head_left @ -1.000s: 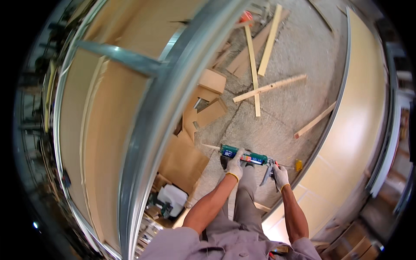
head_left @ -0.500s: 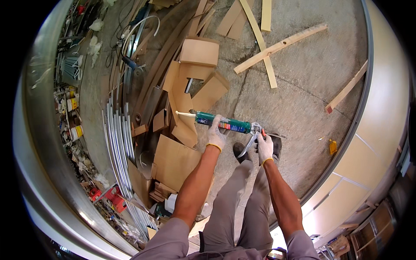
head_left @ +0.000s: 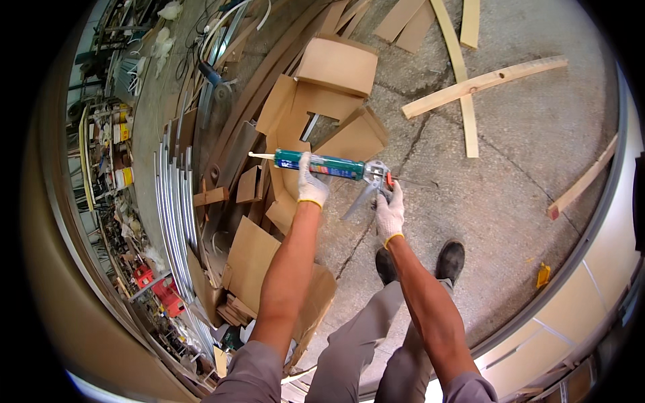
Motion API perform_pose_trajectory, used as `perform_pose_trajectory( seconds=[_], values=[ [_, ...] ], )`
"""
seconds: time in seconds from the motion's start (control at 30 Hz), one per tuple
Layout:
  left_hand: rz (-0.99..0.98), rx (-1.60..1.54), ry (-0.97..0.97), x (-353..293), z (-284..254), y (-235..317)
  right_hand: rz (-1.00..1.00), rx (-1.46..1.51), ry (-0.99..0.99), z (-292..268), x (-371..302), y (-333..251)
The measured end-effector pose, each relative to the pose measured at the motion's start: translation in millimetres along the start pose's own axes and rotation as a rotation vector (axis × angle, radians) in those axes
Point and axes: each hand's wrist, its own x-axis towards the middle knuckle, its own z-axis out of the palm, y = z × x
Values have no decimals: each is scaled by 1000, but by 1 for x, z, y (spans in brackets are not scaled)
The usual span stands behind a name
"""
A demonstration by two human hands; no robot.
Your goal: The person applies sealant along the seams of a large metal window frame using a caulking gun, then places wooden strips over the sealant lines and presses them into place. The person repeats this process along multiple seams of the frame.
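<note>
A caulking gun [head_left: 375,173] with a green sealant tube [head_left: 339,166] in it lies level across my view, its pale nozzle [head_left: 261,156] pointing left. Gloved in white with a yellow cuff, my left hand [head_left: 312,185] is closed around the tube's front half from below. My right hand [head_left: 390,213], in a matching glove, grips the rear of the gun beside a small red part [head_left: 390,179]. The silver trigger lever [head_left: 358,201] slants down and away from the body. Behind the right hand the thin plunger rod [head_left: 418,183] sticks out to the right.
An opened cardboard box [head_left: 336,67] lies beyond the tube, with long metal pipes [head_left: 178,221] to its left. Wooden strips [head_left: 484,86] cross on the concrete floor at far right. An angle grinder [head_left: 218,87] sits at upper left. A yellow piece [head_left: 543,275] lies at right.
Both hands and the caulking gun have shifted left and a little up in view, away from my feet. The view has turned, so the floor items appear farther right. The grip is unchanged.
</note>
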Motion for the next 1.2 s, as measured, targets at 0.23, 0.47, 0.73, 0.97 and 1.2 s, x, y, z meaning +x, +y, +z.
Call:
perform_pose_trajectory(
  seconds=[0.23,0.47,0.73,0.97,1.2],
  values=[
    [-87,17,-31,59,-26,13,-44,-366,26,39,40,38],
    [-20,11,61,52,-7,9,10,-518,-165,16,52,37],
    [-199,6,-263,-179,7,-25,28,-371,-162,-68,-82,-5],
    [140,1179,-274,-541,-31,7,171,-218,-261,-153,-294,-190],
    [311,1072,-420,-724,-38,168,-20,-522,-455,-185,-422,-368]
  ],
)
